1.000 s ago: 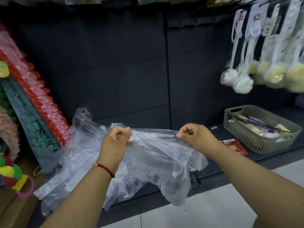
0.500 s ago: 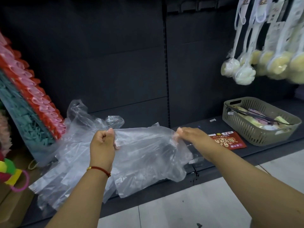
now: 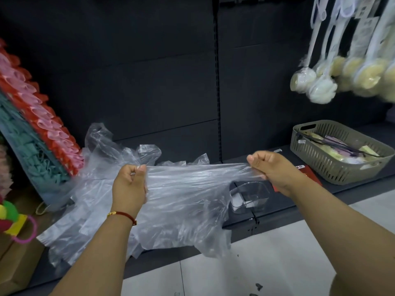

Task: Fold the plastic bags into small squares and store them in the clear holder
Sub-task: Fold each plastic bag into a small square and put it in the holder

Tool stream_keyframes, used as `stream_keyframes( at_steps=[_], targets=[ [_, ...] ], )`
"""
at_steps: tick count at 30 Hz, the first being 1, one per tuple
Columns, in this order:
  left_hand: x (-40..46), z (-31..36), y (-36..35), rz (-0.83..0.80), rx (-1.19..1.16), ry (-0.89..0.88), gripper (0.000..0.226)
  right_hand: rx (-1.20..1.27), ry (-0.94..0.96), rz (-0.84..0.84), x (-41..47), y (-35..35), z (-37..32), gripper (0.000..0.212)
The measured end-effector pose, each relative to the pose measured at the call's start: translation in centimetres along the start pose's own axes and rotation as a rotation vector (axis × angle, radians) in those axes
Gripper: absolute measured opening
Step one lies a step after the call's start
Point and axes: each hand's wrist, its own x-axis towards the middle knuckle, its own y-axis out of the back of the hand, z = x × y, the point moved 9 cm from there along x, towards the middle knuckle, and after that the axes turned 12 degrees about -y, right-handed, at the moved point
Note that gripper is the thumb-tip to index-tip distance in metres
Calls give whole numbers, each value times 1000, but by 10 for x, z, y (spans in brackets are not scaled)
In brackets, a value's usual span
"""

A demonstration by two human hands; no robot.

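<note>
Both hands, left (image 3: 129, 184) and right (image 3: 275, 169), pinching plastic bag (image 3: 188, 189) taut above shelf (image 3: 277, 218); red packet (image 3: 307, 174) writing unreadable.

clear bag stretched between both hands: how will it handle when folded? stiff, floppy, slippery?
Likely very floppy: below the taut top edge the plastic bag sags in wrinkles between left hand and right hand. Probably light, since pinches alone carry it. Glossy film may slip and spring unfolded.

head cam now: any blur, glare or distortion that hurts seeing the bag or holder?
Head view: wide-angle bends the shelf upright; hanging sponges smear at top right; plastic bag shows streaky glare between left hand and right hand; clear holder is faint behind the film.
</note>
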Motion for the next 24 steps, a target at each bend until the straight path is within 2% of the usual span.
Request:
stream_keyframes(
  at_steps=[2, 4, 6, 8, 9, 11, 12, 14, 16, 19, 22, 24],
  targets=[
    [0, -3, -1, 7, -18, 31, 23, 170, 9, 42, 5, 7, 2, 26],
    [-3, -7, -2, 46, -45, 78, 26, 493, -26, 63, 8, 10, 8, 13],
    [-8, -13, -3, 103, -69, 159, 30, 733, -137, 90, 9, 4, 24, 40],
    [-12, -22, -6, 142, -106, 255, 35, 609, -267, -11, 3, -25, 34, 60],
    [-15, -27, -8, 156, -132, 311, 37, 453, -289, -127, -3, -46, 34, 60],
    [-21, -35, -11, 190, -206, 443, 37, 116, -261, -333, -18, -84, 32, 43],
    [-24, -39, -13, 194, -231, 505, 38, -11, -236, -380, -24, -95, 30, 33],
    [-30, -41, -18, 142, -220, 589, 39, -110, -175, -333, -23, -100, 26, 21],
    [-33, -37, -29, 43, -292, 627, 33, -30, -154, -225, -17, -90, 21, 14],
    [-30, -18, -44, -125, -461, 549, 26, 193, -180, -147, -8, -72, 18, 13],
    [-23, 0, -46, -319, -394, 339, 44, 388, -241, -163, -7, -62, 15, 11],
    [-24, 13, -50, -451, -442, 220, 57, 456, -283, -186, -8, -59, 14, 15]
  ],
)
